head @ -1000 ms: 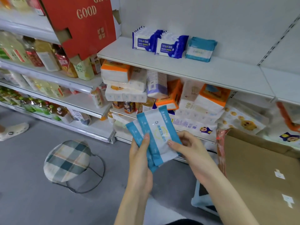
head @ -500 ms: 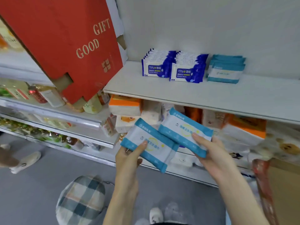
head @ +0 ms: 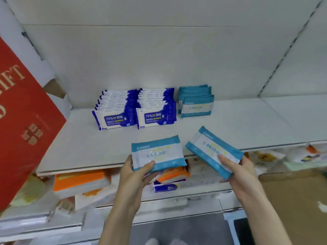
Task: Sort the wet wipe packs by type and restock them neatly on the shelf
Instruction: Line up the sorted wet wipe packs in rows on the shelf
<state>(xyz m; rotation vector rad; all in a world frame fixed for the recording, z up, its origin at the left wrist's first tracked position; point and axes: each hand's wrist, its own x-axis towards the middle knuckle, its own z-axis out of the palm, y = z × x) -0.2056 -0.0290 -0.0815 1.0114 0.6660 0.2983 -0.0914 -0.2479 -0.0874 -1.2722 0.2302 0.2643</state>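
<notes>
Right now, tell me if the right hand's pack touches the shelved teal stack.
Apart: head view shows bare shelf between that pack and the teal stack.

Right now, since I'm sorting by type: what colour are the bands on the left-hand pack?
The left-hand pack has teal bands, white middle; head view.

A red gift box (head: 26, 112) leans left, orange packs (head: 77, 181) below, cardboard box (head: 292, 200) right.

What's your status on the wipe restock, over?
Left hand grips left teal pack, right hand grips right teal pack. Both held at shelf front edge, not yet shelved. Teal row stands right of dark-blue rows; nothing blocks it.
</notes>
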